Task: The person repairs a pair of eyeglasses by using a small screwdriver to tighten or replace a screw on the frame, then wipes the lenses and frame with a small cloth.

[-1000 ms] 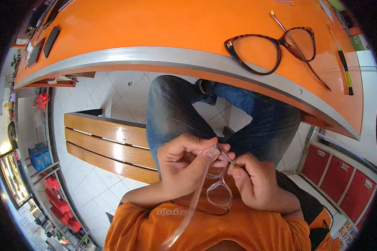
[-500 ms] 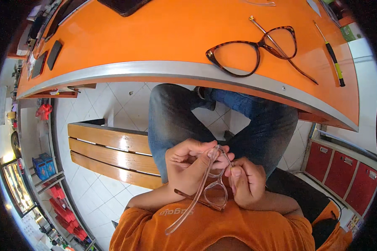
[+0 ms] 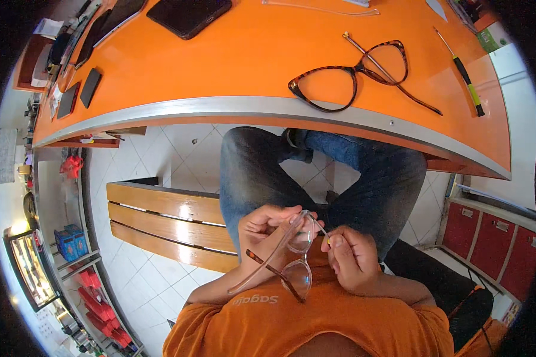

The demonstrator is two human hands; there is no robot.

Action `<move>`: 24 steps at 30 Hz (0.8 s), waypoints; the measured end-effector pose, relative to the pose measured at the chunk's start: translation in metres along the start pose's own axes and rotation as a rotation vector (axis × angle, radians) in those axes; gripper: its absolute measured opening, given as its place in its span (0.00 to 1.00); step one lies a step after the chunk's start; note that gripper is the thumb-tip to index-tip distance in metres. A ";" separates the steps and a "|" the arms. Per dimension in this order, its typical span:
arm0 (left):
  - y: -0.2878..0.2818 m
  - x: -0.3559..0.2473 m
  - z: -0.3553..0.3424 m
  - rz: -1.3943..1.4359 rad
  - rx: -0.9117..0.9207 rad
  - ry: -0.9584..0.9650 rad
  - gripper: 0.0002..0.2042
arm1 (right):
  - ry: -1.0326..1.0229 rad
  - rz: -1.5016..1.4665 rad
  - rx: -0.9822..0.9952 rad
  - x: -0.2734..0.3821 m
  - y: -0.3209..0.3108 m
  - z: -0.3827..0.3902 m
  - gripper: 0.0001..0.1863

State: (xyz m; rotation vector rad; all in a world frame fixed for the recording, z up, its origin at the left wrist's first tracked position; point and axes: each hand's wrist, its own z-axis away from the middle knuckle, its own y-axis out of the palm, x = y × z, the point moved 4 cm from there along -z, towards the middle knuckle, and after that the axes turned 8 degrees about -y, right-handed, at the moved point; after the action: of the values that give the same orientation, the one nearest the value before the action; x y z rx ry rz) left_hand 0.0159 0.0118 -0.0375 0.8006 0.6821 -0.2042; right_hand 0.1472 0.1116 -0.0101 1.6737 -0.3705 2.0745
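Up near my lap, my left hand (image 3: 267, 233) grips one end of a pair of clear-framed eyeglasses (image 3: 304, 260), fingers closed around the hinge corner. A clear temple arm (image 3: 261, 271) slants down across my wrist. From the lower end of the frame runs a brown tortoiseshell temple arm (image 3: 278, 275). My right hand (image 3: 352, 257) pinches a slim screwdriver (image 3: 323, 229); its thin shaft points at the corner held in my left hand. Most of its handle is hidden by my fingers, with a bit of yellow showing.
On the orange table (image 3: 220, 71) lie tortoiseshell eyeglasses (image 3: 355, 70), a black-and-yellow screwdriver (image 3: 467, 85), a loose clear temple arm (image 3: 321, 8) and a dark phone (image 3: 187, 15). The table's metal edge (image 3: 244, 106) curves before my knees. A slatted wooden bench (image 3: 170, 220) stands to the left.
The clear eyeglasses have turned in my left hand, so the lenses show wider and the brown temple arm sits more steeply. My right hand has stayed close by. The whole view has shifted slightly.
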 end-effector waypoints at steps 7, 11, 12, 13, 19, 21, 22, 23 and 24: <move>-0.045 -0.019 -0.001 -0.131 -0.373 0.147 0.05 | -0.454 -0.123 -0.478 0.014 -0.062 0.031 0.15; -0.025 -0.029 0.001 -0.212 -0.197 0.134 0.06 | -0.584 0.785 -0.517 0.091 -0.093 0.023 0.15; -0.023 -0.034 -0.004 -0.179 -0.157 0.150 0.06 | -0.458 0.803 -0.596 0.112 -0.107 0.021 0.13; -0.017 -0.038 -0.009 -0.148 -0.111 0.152 0.07 | -0.568 0.921 -0.686 0.132 -0.119 0.013 0.10; 0.017 -0.049 -0.015 -0.359 -0.024 0.204 0.10 | -0.918 1.533 -0.539 0.150 -0.155 -0.052 0.14; 0.011 -0.042 -0.021 -0.398 0.022 0.206 0.11 | -0.738 1.510 -0.537 0.152 -0.148 -0.075 0.08; -0.012 -0.029 -0.036 -0.072 0.473 -0.119 0.15 | -0.741 1.504 -0.472 0.152 -0.143 -0.086 0.07; -0.058 -0.024 -0.064 0.281 0.850 -0.488 0.21 | -0.641 1.538 -0.457 0.154 -0.134 -0.089 0.08; -0.074 -0.034 -0.074 0.660 1.136 -0.841 0.27 | -0.755 1.506 -0.543 0.160 -0.127 -0.089 0.09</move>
State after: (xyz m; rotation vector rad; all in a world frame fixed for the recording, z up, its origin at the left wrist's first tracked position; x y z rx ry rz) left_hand -0.0770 0.0116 -0.0962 1.8126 -0.6068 -0.2918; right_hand 0.1086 0.2906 0.1162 1.8528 -2.7820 1.4776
